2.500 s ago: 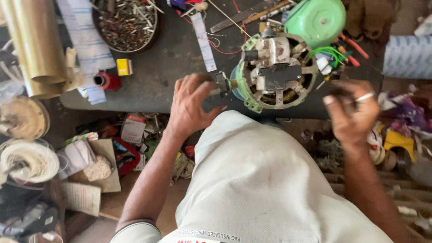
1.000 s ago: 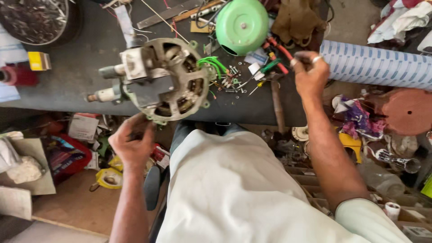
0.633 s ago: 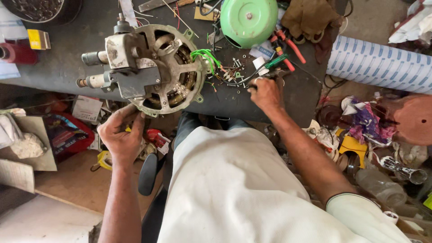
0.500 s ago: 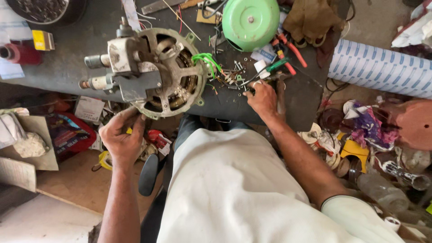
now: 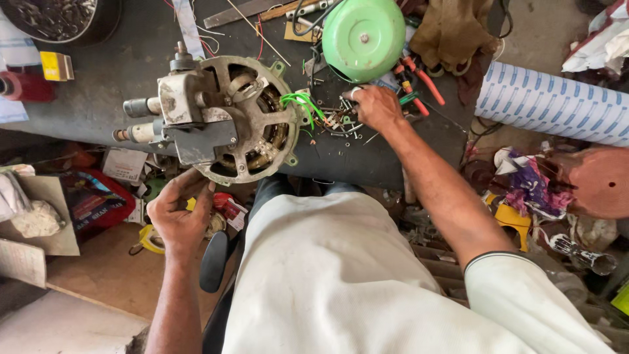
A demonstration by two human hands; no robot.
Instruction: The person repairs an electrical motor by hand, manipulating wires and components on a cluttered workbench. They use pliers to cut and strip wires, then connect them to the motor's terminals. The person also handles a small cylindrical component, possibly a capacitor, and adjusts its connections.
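A round metal fan motor [image 5: 226, 118] with copper windings and green wires lies on the dark workbench [image 5: 118, 78]. My left hand [image 5: 178, 213] is below the bench edge, fingers touching the motor's lower rim. My right hand [image 5: 375, 105] rests on a scatter of small screws and metal parts [image 5: 337, 121] just right of the motor, fingers curled down onto them; whether it has picked one up is hidden. A green round cover [image 5: 363, 38] sits just above that hand.
Red-handled pliers [image 5: 419, 78] and brown gloves [image 5: 452, 33] lie at the bench's right end. A bowl of scrap metal [image 5: 56, 16] stands at the top left, with a red tape roll [image 5: 23, 86]. A blue-patterned white roll [image 5: 550, 105] lies right; clutter covers the floor.
My right hand moved left from the pliers area onto the loose screws beside the motor. My left hand came up to the motor's lower rim. The view shifted, so the motor sits nearer the centre.
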